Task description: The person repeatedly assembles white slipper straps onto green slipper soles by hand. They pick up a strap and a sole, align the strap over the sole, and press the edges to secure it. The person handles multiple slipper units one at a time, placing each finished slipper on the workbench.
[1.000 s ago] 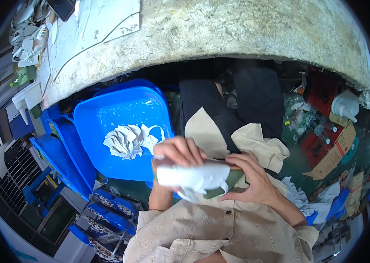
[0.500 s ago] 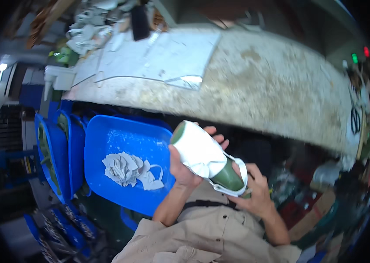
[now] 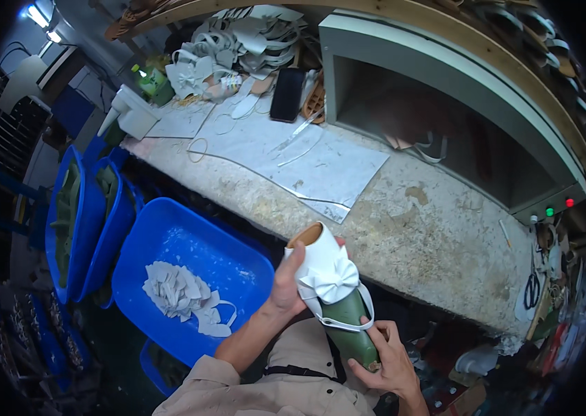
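Observation:
A white shoe upper with a bow point(image 3: 325, 272) sits on a green shoe last point(image 3: 350, 326), held up in front of the workbench's front edge point(image 3: 404, 229). My left hand point(image 3: 288, 281) grips the white upper at its open heel end. My right hand point(image 3: 384, 355) holds the green last from below at its lower end. Left of my hands stands a blue plastic tub point(image 3: 189, 243) with a pile of white cut pieces point(image 3: 178, 291) lying in it.
On the bench lie a grey cutting mat point(image 3: 293, 156), a black phone point(image 3: 286, 93), a heap of white cut pieces point(image 3: 237, 41) and a green bottle point(image 3: 149, 80). A grey box-shaped machine point(image 3: 459, 104) stands at the right. More blue tubs point(image 3: 85, 215) stand at the left.
The view has swung up from the tub toward the bench. Both hands have lifted the shoe and turned it so the bow faces up.

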{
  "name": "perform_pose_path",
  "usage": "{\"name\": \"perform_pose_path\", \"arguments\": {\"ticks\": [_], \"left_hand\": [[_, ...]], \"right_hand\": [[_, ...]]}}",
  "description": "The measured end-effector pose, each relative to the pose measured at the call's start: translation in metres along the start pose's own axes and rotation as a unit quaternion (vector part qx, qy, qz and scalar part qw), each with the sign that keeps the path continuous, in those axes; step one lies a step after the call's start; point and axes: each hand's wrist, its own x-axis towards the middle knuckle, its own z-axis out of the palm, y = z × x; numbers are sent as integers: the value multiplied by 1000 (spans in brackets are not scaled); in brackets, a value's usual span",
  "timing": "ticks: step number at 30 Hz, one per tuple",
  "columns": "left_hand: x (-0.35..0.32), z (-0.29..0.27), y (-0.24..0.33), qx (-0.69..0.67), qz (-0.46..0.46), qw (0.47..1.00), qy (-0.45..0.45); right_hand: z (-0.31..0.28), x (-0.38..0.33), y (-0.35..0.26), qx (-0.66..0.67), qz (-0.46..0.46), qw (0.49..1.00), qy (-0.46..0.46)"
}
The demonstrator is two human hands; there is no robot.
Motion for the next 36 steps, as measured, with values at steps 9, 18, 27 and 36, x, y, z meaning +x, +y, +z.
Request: {"name": "perform_pose_path", "arguments": {"ticks": [9, 18, 27, 36], "left_hand": [[151, -149, 181, 70, 37, 994, 72], [233, -214, 285, 645, 61, 730, 218], [226, -187, 300, 683, 341, 617, 192], [165, -19, 116, 621, 318, 715, -52]], "right_hand": [[-68, -21, 46, 61, 59, 993, 78], [-137, -18, 94, -95, 94, 960, 245], [-212, 56, 107, -106, 59, 944, 306], [-314, 219, 213, -321, 234, 807, 436]]}}
